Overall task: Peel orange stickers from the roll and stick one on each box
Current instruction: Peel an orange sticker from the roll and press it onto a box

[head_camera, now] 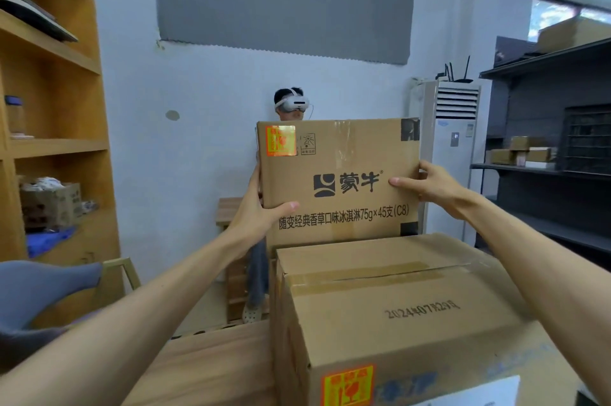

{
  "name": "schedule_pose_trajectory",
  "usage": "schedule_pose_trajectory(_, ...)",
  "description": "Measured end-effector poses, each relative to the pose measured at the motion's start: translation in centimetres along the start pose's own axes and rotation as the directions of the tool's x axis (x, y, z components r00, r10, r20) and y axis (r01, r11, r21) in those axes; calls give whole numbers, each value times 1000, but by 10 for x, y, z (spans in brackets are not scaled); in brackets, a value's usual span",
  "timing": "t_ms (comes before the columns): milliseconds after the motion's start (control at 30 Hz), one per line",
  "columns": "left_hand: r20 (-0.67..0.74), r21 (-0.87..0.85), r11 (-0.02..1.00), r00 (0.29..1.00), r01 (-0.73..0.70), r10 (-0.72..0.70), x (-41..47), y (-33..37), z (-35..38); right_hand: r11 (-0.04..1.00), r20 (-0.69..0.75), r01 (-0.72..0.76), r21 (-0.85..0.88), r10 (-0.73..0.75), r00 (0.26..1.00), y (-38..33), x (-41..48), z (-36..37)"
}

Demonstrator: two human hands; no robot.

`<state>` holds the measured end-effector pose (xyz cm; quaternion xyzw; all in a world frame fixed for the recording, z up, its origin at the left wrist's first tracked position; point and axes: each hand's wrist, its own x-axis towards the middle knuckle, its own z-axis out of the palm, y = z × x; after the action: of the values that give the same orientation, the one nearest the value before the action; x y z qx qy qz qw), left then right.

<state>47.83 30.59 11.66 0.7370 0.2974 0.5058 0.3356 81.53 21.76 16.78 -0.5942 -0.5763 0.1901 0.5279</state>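
Note:
I hold a printed cardboard box (340, 154) upright in the air at arm's length. My left hand (261, 217) grips its lower left edge, thumb on the front face. My right hand (426, 182) grips its right edge, thumb on the front. An orange sticker (280, 140) sits at the box's top left corner. A second, taped cardboard box (396, 313) stands close in front of me below the held one, with an orange sticker (347, 385) on its near face. The sticker roll is not in view.
A person wearing a white headset (292, 103) sits behind the held box. The near box stands on a wooden table (211, 369). Wooden shelves (49, 108) rise at the left, dark metal shelves (545, 167) with small boxes at the right, next to a white floor air conditioner (453, 147).

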Motion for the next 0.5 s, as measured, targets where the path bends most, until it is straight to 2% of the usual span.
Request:
schedule_pose_trajectory(167, 31, 38, 998, 999, 39, -40, -15, -11, 11, 996, 61, -71, -56, 74, 995, 20, -2, -11)
schedule_pose_trajectory(300, 106, 98, 995, 994, 32, -42, -25, 0, 9, 991, 41, -90, -97, 95, 995, 25, -14, -15)
schedule_pose_trajectory(400, 105, 155, 983, 988, 99, -116, -33, 18, -4, 942, -55, -106, -320, 93, 994, 11, -27, -17)
schedule_pose_trajectory(500, 14, 377, 922, 994, 92, -105, -47, 34, -33, 856, -148, -23, -516, -62, 987, -13, -45, -11)
